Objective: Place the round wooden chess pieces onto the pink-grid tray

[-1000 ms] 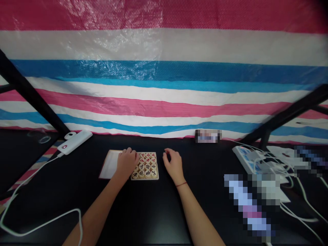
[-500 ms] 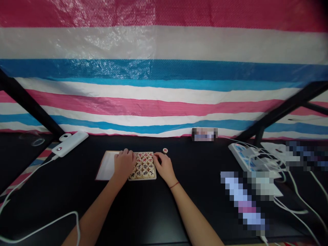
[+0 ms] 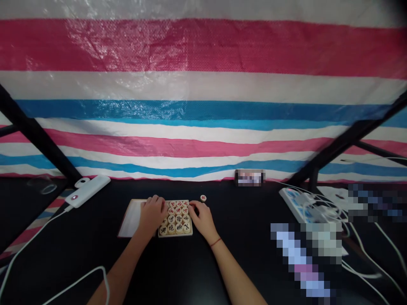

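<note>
A small wooden tray [image 3: 175,234] full of round wooden chess pieces with red and black characters sits on the black table. My left hand [image 3: 151,213] rests curled over the tray's left edge, covering some pieces. My right hand [image 3: 201,215] is at the tray's right edge, fingers bent and pinching at a piece in the top right corner. One loose round piece [image 3: 203,198] with a red character lies on the table just beyond my right hand. The tray's flat lid [image 3: 130,218] lies to the left, partly under my left hand.
A white power bank [image 3: 88,190] with a white cable lies at the back left. A white power strip [image 3: 300,202] with tangled white cables sits at the right. A striped tarp hangs behind the table; black frame bars slant at both sides.
My right hand left a piece on the table right of the tray, then moved left to the tray's right edge. My left hand stayed on the tray. The camera tilted up slightly.
</note>
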`<act>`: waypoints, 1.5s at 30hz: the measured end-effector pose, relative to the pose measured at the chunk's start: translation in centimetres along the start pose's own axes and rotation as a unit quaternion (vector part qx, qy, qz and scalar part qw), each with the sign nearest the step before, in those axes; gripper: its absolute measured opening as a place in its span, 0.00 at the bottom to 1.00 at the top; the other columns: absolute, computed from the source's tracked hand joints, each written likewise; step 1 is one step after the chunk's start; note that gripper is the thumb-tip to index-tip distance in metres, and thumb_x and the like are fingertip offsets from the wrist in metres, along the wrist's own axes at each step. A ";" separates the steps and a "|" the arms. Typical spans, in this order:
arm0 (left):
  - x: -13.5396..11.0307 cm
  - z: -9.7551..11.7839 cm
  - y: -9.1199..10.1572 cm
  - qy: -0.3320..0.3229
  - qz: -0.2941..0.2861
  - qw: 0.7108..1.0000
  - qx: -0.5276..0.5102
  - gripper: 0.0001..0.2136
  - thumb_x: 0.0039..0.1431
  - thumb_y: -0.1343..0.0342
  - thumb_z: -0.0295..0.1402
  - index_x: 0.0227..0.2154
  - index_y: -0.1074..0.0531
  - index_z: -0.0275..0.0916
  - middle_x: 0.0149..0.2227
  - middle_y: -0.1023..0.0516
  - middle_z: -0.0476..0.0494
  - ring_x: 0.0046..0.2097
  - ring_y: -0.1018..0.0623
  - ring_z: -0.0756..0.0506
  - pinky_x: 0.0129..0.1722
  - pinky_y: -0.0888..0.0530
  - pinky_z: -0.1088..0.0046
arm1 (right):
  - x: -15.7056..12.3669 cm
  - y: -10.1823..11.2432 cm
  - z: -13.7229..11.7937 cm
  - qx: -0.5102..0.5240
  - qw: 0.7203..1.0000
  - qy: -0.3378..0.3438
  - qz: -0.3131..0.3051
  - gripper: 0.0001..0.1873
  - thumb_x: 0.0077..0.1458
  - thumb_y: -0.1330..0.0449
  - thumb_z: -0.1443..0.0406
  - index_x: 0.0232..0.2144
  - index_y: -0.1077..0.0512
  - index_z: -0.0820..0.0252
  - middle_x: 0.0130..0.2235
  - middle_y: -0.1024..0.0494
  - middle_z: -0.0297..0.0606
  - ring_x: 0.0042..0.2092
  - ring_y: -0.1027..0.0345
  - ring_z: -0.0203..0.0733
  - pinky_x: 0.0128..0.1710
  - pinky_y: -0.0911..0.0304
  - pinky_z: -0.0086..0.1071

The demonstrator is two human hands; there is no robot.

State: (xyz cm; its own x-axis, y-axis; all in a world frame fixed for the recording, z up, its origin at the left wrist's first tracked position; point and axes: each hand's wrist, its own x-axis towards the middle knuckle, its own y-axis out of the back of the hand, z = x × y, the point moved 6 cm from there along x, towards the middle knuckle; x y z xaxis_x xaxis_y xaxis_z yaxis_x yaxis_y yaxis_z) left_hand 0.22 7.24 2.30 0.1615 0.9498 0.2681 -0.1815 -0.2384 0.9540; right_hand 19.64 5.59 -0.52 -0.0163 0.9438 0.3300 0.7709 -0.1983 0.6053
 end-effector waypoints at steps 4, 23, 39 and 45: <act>-0.1 -0.2 -0.1 -0.050 0.010 0.998 -0.042 0.06 0.60 0.49 0.31 0.32 0.27 0.41 0.35 0.23 0.44 0.40 0.26 0.41 0.40 0.37 0.64 | 0.0 0.0 0.1 -0.006 1.000 0.007 0.002 0.11 0.61 0.47 0.61 0.37 0.26 0.58 0.31 0.24 0.36 0.35 0.31 0.42 0.38 0.40 0.33; -1.4 2.6 1.5 -0.054 0.063 0.911 -0.404 0.09 0.62 0.49 0.36 0.43 0.30 0.41 0.36 0.23 0.46 0.38 0.23 0.47 0.40 0.26 0.69 | -0.7 3.9 -3.2 -0.011 0.969 0.143 0.200 0.09 0.57 0.43 0.65 0.41 0.29 0.58 0.40 0.23 0.42 0.43 0.30 0.45 0.45 0.35 0.40; -0.6 -0.2 1.0 -0.034 0.065 0.929 -0.364 0.10 0.61 0.52 0.35 0.39 0.28 0.40 0.33 0.21 0.46 0.35 0.22 0.46 0.39 0.25 0.69 | 1.3 3.2 4.1 -0.125 0.987 -0.021 0.096 0.12 0.58 0.48 0.61 0.38 0.28 0.59 0.41 0.21 0.42 0.43 0.32 0.48 0.44 0.41 0.39; -0.6 -0.4 0.5 -0.021 0.044 0.933 -0.356 0.10 0.61 0.52 0.36 0.39 0.27 0.40 0.33 0.20 0.46 0.36 0.21 0.45 0.37 0.25 0.69 | 1.2 3.1 4.3 -0.142 0.986 -0.027 0.089 0.10 0.58 0.47 0.62 0.39 0.29 0.58 0.41 0.22 0.41 0.43 0.32 0.48 0.42 0.42 0.37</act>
State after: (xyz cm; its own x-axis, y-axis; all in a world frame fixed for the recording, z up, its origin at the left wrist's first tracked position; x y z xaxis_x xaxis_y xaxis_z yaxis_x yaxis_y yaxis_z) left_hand -0.38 6.66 2.61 0.1514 0.9205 0.3602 -0.7922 -0.1050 0.6012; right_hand 24.76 7.21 -1.36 0.1429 0.8990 0.4140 0.5492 -0.4200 0.7224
